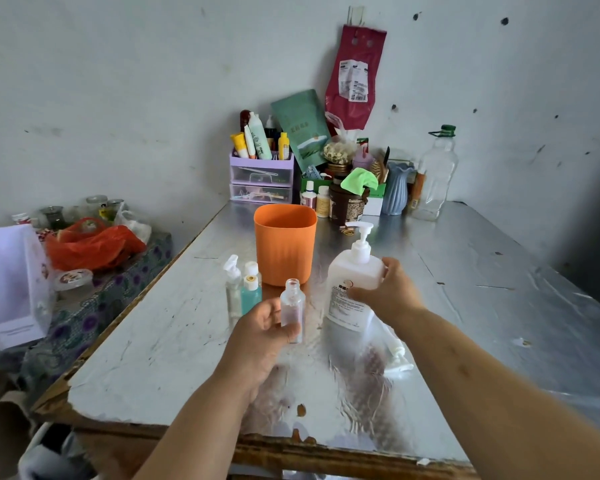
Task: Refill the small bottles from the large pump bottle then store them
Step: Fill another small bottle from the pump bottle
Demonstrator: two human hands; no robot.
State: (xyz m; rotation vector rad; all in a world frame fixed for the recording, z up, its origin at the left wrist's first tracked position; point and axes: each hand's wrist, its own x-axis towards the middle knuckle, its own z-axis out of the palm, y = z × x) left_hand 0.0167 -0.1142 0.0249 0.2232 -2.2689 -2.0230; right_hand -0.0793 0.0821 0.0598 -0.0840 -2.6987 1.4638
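Observation:
My left hand [262,329] holds a small clear bottle [292,306] upright, its neck uncapped. Just to its right stands the large white pump bottle [352,282], and my right hand [387,289] grips its side. A white pump cap [397,358] lies on the table behind my right forearm. Left of the held bottle stand a small clear pump bottle [232,289], a teal bottle [250,294] and a white-capped bottle [252,268]. An orange cup [284,244] stands behind them.
The metal-covered table [482,306] has a worn front edge. A purple drawer organiser [261,181], jars, a blue vase [398,188] and a tall clear bottle [437,174] crowd the back corner. A low side table at left holds a red bag [90,244] and a white box [13,285].

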